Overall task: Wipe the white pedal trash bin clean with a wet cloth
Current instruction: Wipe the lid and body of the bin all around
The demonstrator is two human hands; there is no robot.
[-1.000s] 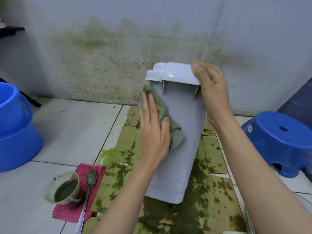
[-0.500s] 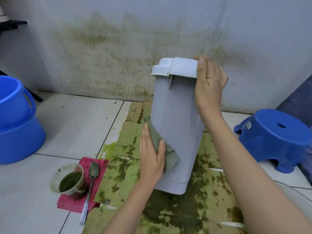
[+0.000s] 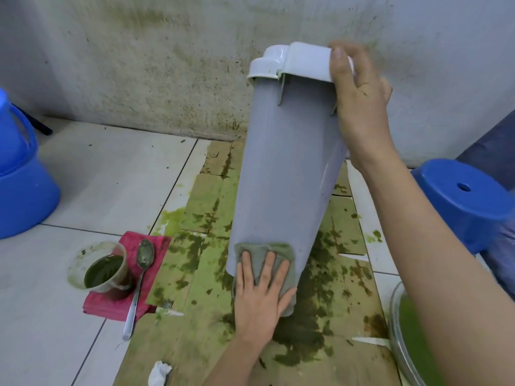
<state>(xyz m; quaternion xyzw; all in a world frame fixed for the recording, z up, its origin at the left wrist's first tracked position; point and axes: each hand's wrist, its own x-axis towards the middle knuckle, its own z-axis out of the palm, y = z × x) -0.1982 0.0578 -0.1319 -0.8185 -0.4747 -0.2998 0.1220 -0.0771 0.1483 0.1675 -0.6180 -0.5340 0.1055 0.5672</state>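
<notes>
The white pedal trash bin (image 3: 281,168) is tilted, its base lifted toward the wall and its lower end near the floor. My right hand (image 3: 359,98) grips the white base rim at the top. A grey-green wet cloth (image 3: 260,253) lies flat against the bin's lowest part. My left hand (image 3: 260,293) presses on the cloth with straight, spread fingers. The bin's lid end is hidden behind the cloth and my left hand.
Stained cardboard (image 3: 195,285) covers the floor under the bin. A cup of green liquid (image 3: 104,274) and a spoon (image 3: 139,282) sit on a red cloth (image 3: 156,243) at left. Blue buckets (image 3: 19,188) stand far left, a blue stool (image 3: 462,201) right, a glass bowl (image 3: 401,338) lower right.
My left hand slid the cloth down the bin's side from near the base to the lowest end. My right hand kept its grip and the bin turned slightly.
</notes>
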